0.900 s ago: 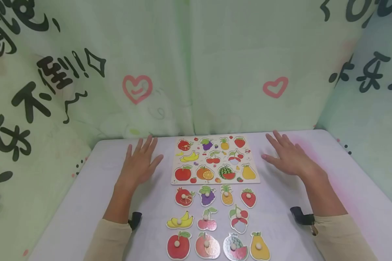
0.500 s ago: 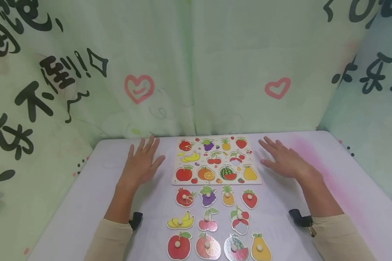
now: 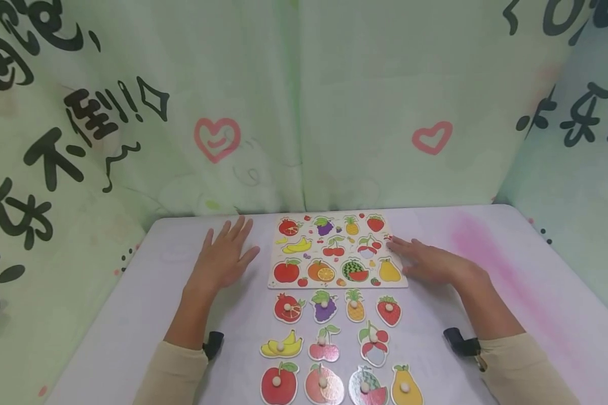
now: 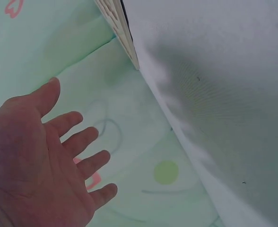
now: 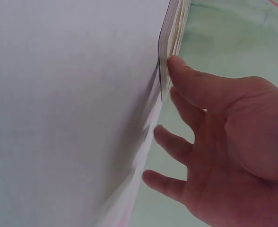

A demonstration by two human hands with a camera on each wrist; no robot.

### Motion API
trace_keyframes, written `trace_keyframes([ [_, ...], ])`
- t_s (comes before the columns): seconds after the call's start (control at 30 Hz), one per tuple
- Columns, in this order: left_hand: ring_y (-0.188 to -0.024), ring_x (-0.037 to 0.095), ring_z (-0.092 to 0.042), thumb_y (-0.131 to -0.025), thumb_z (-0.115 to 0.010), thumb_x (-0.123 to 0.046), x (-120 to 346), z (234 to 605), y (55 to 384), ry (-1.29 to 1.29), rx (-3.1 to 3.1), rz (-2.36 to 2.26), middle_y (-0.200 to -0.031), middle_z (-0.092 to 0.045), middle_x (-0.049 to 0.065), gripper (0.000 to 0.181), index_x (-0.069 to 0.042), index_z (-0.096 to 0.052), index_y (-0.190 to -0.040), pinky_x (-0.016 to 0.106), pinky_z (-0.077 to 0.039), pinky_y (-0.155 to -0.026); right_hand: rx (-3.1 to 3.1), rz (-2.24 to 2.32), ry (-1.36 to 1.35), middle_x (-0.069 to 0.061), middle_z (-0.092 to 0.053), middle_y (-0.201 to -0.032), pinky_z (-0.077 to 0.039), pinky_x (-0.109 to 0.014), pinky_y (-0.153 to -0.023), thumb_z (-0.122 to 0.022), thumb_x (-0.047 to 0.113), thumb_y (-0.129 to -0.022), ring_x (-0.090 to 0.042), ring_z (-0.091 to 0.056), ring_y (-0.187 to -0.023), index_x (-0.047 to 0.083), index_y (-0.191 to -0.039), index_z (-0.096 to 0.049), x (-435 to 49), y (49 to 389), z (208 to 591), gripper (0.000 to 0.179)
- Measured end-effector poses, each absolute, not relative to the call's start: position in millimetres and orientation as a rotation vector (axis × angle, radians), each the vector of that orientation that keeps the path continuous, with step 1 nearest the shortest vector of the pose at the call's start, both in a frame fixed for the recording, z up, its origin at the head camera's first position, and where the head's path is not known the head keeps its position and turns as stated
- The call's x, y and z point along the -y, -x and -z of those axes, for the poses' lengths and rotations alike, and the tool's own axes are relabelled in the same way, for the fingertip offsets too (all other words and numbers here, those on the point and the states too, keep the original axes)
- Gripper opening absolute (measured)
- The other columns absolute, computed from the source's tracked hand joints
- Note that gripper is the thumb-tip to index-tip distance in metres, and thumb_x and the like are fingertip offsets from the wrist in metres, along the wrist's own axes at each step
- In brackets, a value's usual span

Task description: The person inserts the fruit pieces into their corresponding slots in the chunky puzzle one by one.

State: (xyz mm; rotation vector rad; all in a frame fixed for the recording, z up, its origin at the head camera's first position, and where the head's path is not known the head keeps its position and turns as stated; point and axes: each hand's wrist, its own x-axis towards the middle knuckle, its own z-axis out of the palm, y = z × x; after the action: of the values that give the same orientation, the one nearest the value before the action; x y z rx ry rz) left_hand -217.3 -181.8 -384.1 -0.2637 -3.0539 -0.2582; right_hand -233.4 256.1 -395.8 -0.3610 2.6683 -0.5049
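A fruit puzzle board (image 3: 339,285) lies flat near the table's back edge, printed with several fruits. My right hand (image 3: 430,260) is at its right edge, fingers extended; in the right wrist view the thumb (image 5: 195,78) is against or very near the board's side (image 5: 166,52). To the left, my left hand (image 3: 223,261) is spread, palm down, apart from the board and holding nothing. Knobbed fruit pieces lie in rows below the board, among them a pomegranate (image 3: 287,308), a strawberry (image 3: 389,312), bananas (image 3: 281,346), an apple (image 3: 278,385) and a pear (image 3: 407,388).
The table has a white cover (image 3: 132,315). A green printed curtain (image 3: 354,112) rises behind it and along both sides. Dark wrist cameras (image 3: 213,344) sit at the sleeve cuffs.
My right hand has moved left, from beside the board to its right edge. My left hand has shifted very slightly right. The pieces lie in the same arrangement.
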Motion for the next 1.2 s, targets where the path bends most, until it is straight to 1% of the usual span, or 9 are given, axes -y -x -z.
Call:
trace_keyframes([
  [0.17,-0.16,0.04,-0.019,-0.103,-0.057,-0.046,180,384,217,0.266,3.066,0.258,-0.172,-0.024,0.014,0.078,-0.016,-0.023,-0.167,0.065,-0.013,-0.126,-2.652,0.47,0.376,-0.02,-0.026,-0.17,-0.025,-0.078,-0.114,-0.067,0.028,-0.1,-0.055,-0.017,-0.154,0.019,-0.165,-0.031,-255,235,400,0.074],
  [0.33,-0.158,0.04,-0.023,-0.102,-0.06,-0.044,177,383,214,0.289,3.075,0.257,-0.172,-0.026,0.013,0.078,-0.016,-0.025,-0.166,0.065,-0.015,-0.126,-2.661,0.473,0.38,-0.019,-0.026,-0.17,-0.024,-0.077,-0.115,-0.067,0.026,-0.1,-0.054,-0.018,-0.154,0.018,-0.164,-0.032,-254,233,400,0.073],
  [0.43,-0.157,0.039,-0.028,-0.101,-0.064,-0.042,175,382,210,0.309,3.09,0.279,-0.17,-0.03,0.013,0.078,-0.018,-0.028,-0.166,0.063,-0.017,-0.126,-2.657,0.482,0.366,-0.019,-0.026,-0.17,-0.025,-0.077,-0.115,-0.068,0.027,-0.1,-0.054,-0.017,-0.154,0.018,-0.164,-0.033,-252,233,401,0.074],
  [0.57,-0.154,0.035,-0.037,-0.099,-0.069,-0.041,169,380,201,0.329,3.157,0.361,-0.166,-0.041,0.011,0.078,-0.022,-0.032,-0.165,0.062,-0.024,-0.125,-2.659,0.469,0.355,-0.018,-0.027,-0.17,-0.026,-0.077,-0.114,-0.069,0.028,-0.099,-0.053,-0.018,-0.154,0.019,-0.164,-0.033,-251,233,401,0.075],
  [0.73,-0.146,0.033,-0.049,-0.096,-0.073,-0.039,161,377,186,0.317,3.276,0.464,-0.155,-0.055,0.009,0.072,-0.027,-0.042,-0.161,0.058,-0.044,-0.114,-2.661,0.428,0.389,-0.019,-0.026,-0.17,-0.028,-0.075,-0.115,-0.069,0.025,-0.099,-0.054,-0.02,-0.154,0.017,-0.164,-0.032,-253,236,400,0.075],
  [0.8,-0.144,0.032,-0.051,-0.095,-0.075,-0.038,159,376,180,0.315,3.309,0.491,-0.152,-0.058,0.007,0.069,-0.028,-0.047,-0.158,0.057,-0.049,-0.109,-2.657,0.421,0.403,-0.02,-0.026,-0.17,-0.028,-0.075,-0.115,-0.068,0.025,-0.099,-0.055,-0.02,-0.153,0.015,-0.164,-0.032,-254,236,399,0.075],
  [0.9,-0.139,0.029,-0.055,-0.093,-0.078,-0.036,157,374,171,0.333,3.335,0.514,-0.145,-0.064,0.004,0.064,-0.027,-0.055,-0.152,0.055,-0.051,-0.106,-2.654,0.408,0.413,-0.021,-0.025,-0.17,-0.028,-0.075,-0.115,-0.068,0.025,-0.099,-0.055,-0.021,-0.153,0.015,-0.164,-0.031,-253,236,396,0.075],
  [1.03,-0.124,0.024,-0.063,-0.09,-0.081,-0.031,157,371,164,0.399,3.36,0.518,-0.127,-0.071,0.0,0.052,-0.026,-0.066,-0.139,0.049,-0.056,-0.099,-2.651,0.39,0.417,-0.021,-0.025,-0.17,-0.03,-0.074,-0.115,-0.069,0.025,-0.099,-0.055,-0.022,-0.153,0.014,-0.164,-0.031,-251,238,393,0.076],
  [1.2,-0.109,0.019,-0.066,-0.089,-0.083,-0.025,155,371,162,0.516,3.359,0.545,-0.112,-0.074,-0.003,0.04,-0.024,-0.072,-0.128,0.042,-0.057,-0.09,-2.643,0.366,0.401,-0.021,-0.025,-0.17,-0.033,-0.074,-0.112,-0.069,0.025,-0.099,-0.055,-0.023,-0.152,0.014,-0.164,-0.031,-248,238,393,0.077],
])
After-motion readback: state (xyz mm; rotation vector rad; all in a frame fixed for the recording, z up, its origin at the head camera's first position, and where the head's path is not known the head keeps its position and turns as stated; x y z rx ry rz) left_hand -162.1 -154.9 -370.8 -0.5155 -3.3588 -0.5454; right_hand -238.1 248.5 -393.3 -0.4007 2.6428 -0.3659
